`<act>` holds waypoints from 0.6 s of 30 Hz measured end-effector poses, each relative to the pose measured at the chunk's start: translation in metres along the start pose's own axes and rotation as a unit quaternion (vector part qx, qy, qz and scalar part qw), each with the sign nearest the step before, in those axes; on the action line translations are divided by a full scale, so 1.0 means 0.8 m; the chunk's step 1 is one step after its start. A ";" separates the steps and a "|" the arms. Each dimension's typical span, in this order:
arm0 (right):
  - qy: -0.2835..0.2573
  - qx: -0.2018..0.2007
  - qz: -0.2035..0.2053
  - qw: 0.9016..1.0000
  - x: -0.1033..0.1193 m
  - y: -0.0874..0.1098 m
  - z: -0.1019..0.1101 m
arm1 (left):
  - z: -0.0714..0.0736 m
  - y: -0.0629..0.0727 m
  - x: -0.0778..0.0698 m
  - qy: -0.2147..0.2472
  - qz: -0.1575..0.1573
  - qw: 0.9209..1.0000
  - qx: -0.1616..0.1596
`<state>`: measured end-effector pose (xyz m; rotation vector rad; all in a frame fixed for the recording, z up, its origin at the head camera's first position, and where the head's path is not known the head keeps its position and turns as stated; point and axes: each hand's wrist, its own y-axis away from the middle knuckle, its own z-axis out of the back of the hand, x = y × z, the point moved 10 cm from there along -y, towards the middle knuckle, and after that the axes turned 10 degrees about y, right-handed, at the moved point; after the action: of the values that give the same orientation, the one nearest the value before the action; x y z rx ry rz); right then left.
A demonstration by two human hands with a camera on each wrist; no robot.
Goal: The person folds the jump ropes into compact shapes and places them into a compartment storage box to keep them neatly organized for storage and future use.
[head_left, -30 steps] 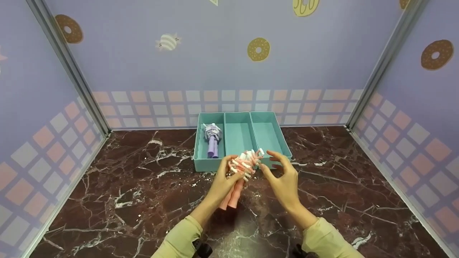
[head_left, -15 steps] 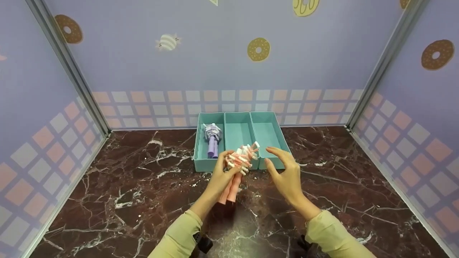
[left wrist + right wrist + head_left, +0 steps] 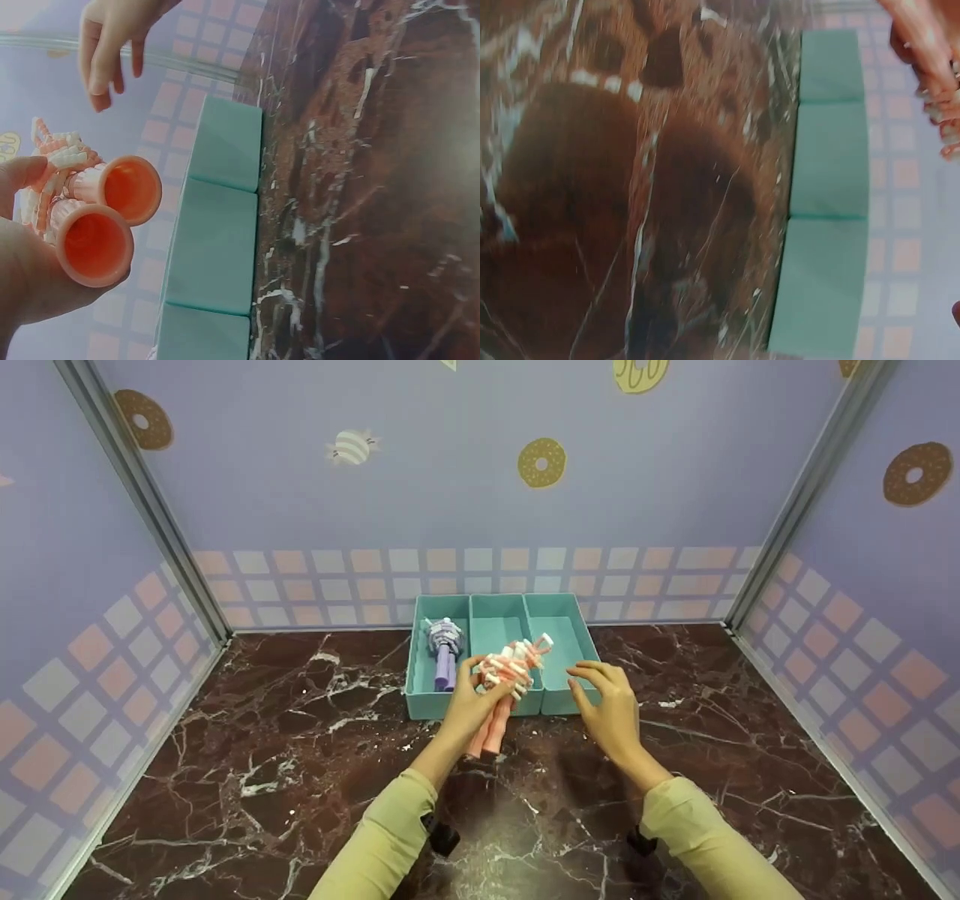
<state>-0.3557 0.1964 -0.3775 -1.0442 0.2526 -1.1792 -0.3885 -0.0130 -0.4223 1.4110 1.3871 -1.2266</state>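
Observation:
My left hand (image 3: 471, 703) grips a bundled pink-and-white beaded jump rope (image 3: 510, 666), lifted over the front of a teal three-compartment box (image 3: 435, 707). Its two pink handles (image 3: 94, 244) hang toward me, hollow ends showing in the left wrist view. A loop of the rope sticks up at the top right of the bundle. To the right of it, my right hand (image 3: 613, 711) hovers with fingers loosely bent and nothing held, apart from the rope. In the box's left compartment lies a purple-and-white beaded jump rope (image 3: 445, 649) with purple handles.
The box stands on a dark red marbled tabletop (image 3: 315, 780) near the back wall (image 3: 450, 510). Patterned side panels rise at left and right. No objects show in the box's right compartment (image 3: 559, 641); the bundle partly hides the middle one.
My left hand has carried the pink-and-white jump rope forward, from in front of the box to over its front edge. My right hand has drawn away from the bundle, to the right.

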 end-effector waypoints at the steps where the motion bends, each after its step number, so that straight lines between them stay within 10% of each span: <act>1: 0.006 0.001 -0.001 1.000 -0.004 0.000 -0.003 | 0.000 -0.004 -0.001 0.000 0.000 1.000 -0.002; 18: 0.087 0.044 0.002 0.995 -0.047 0.012 -0.052 | 0.007 -0.067 -0.010 0.011 0.004 0.997 -0.080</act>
<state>-0.3920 0.2057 -0.4197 -0.8647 0.3357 -1.2686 -0.4418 -0.0156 -0.4111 1.3222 1.4596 -1.0723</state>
